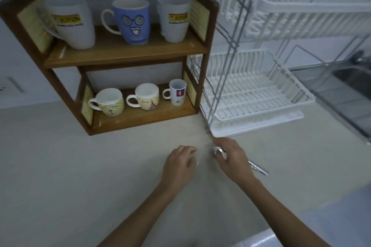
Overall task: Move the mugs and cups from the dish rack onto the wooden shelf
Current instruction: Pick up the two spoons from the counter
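Six mugs [131, 21] on shelf [128, 52], rack [257, 94] at 3 o'clock bare: task seemingly done. Hands [179, 163] curled over surface [80, 166]; right hand [230, 156] apparently pinching something shiny, blurred.

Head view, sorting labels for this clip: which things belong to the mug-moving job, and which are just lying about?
Part of the job:
- brown wooden two-tier shelf
- white wire dish rack, no mugs visible in it
- blue face-print mug
- two white logo mugs
- three small cups

Lying about:
- silvery pen-like object
- steel sink
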Motion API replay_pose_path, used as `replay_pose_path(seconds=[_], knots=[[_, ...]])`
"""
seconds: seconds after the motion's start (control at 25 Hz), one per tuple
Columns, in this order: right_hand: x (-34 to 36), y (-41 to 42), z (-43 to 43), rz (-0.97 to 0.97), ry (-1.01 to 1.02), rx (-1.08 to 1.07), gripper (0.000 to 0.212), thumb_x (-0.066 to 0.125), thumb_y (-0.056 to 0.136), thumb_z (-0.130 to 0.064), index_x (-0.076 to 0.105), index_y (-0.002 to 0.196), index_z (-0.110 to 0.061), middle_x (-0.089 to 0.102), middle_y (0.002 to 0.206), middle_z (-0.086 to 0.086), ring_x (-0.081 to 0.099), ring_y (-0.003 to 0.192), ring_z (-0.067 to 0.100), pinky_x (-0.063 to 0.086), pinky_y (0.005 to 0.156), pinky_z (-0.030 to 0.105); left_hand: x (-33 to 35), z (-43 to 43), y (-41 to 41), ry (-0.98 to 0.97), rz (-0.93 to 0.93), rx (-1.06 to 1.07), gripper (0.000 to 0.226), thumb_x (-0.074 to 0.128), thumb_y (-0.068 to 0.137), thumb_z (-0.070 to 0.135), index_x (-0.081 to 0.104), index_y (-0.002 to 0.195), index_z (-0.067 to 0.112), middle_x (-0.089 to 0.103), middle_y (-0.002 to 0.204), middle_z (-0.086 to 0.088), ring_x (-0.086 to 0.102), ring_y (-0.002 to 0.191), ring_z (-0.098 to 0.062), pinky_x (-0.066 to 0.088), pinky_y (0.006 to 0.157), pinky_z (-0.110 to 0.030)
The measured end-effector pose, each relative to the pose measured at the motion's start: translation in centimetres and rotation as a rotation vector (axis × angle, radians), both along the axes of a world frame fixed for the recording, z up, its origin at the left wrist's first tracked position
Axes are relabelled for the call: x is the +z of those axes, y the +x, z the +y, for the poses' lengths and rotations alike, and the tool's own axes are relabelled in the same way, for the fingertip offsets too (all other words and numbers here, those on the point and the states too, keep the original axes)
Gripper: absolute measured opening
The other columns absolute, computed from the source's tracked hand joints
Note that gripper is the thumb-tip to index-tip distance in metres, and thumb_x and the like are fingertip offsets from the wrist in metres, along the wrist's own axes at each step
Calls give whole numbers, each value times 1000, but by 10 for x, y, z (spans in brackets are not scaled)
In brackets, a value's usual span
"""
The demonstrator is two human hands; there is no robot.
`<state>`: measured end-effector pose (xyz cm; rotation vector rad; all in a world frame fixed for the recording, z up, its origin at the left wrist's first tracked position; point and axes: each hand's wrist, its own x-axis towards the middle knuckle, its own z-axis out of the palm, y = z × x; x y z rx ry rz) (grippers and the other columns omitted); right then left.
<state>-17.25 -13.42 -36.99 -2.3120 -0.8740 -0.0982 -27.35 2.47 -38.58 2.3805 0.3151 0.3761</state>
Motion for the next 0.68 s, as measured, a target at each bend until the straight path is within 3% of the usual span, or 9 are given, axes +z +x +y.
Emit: replay_pose_path(seconds=[0.08,0.24,0.52,0.68], knots=[[-5,7,-25,7,-16,-30,25,58,78,-10,70,100,-5,70,102,12,64,94,33,45,84,29,-8,-33,0,-1,9,-50,32,56,85,11,65,116,11,67,110,-6,61,102,-25,45,92,-31],[-20,31,-64,32,-143,-47,25,63,78,-3,69,102,-5,69,105,11,62,94,35,49,80,37,-22,-82,14,85,38,-108,40,53,87,16,59,126,13,63,113,-8,59,102,-28,45,91,-36],[-33,69,-119,180,-409,5,41,58,89,-30,55,127,-17,58,127,1,52,118,24,43,95,36,-31,-143,53,342,277,11,51,44,92,37,40,142,28,52,126,-4,50,113,-25,42,91,-35],[-32,80,-121,116,-458,68,40,56,89,-45,59,121,-21,58,122,-1,52,116,20,44,90,32,-26,-155,55,449,222,77,44,79,68,28,70,112,25,66,87,-5,64,74,-27,52,58,-35]])
